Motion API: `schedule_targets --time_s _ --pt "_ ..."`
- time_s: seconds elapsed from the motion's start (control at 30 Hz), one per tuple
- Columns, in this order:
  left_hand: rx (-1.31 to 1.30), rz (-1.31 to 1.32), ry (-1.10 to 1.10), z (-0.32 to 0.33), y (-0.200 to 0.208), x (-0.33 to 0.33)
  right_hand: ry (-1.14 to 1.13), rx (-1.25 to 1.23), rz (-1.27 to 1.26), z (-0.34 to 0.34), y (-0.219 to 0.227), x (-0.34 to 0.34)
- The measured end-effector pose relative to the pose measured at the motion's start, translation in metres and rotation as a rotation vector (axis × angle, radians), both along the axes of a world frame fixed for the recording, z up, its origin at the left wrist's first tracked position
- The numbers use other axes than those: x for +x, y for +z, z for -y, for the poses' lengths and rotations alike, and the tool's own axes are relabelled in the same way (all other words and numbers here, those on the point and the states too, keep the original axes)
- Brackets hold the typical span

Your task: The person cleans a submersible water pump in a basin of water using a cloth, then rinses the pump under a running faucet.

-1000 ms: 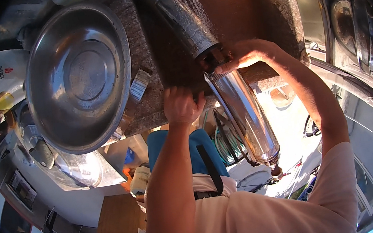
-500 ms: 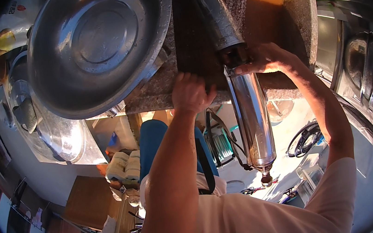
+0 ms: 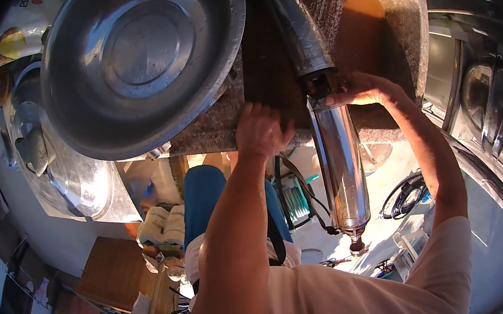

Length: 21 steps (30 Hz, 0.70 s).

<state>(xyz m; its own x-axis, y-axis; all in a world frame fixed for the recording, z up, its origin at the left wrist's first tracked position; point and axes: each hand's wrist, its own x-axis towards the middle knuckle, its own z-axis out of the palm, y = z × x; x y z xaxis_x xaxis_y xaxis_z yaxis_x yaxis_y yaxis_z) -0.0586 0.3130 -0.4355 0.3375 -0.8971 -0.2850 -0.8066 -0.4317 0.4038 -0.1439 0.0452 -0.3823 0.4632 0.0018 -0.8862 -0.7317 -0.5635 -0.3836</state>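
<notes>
A long shiny metal cylinder (image 3: 339,165) that looks like a submersible pump slants across the front edge of a stone sink (image 3: 224,136). Its upper tube reaches into the basin, and a threaded end with a small fitting hangs outside. At the dark gap between its two sections, my right hand (image 3: 361,90) is closed around it, thumb on top and the other fingers largely hidden behind. My left hand (image 3: 259,130) lies on the sink's front rim, left of the pump, fingers bent over the edge and thumb sticking out. Water streams (image 3: 331,6) fall into the sink beside the upper tube.
A large round metal bowl (image 3: 150,50) rests on the left side of the sink. Below are a roll of green line (image 3: 298,203), a coiled black cable (image 3: 408,193) and a wooden cabinet (image 3: 112,271). Metal pans (image 3: 487,90) stand at the right.
The whole view has shifted slightly. My right hand and the pump sit a little lower in the picture, with the grip unchanged. My left hand stays on the rim.
</notes>
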Motion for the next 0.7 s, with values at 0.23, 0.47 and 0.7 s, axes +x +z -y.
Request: schedule_targets --time_s 0.23,0.47,0.7 --pt "-0.090 -0.038 0.041 0.002 0.000 0.000 -0.250 0.195 0.181 -0.008 0.008 -0.005" --pt "-0.127 -0.001 0.029 -0.001 -0.005 0.003 -0.358 0.116 0.356 -0.024 -0.001 -0.024" --pt "-0.257 0.012 0.001 0.010 0.002 0.000 -1.208 0.305 0.518 -0.058 -0.033 -0.055"
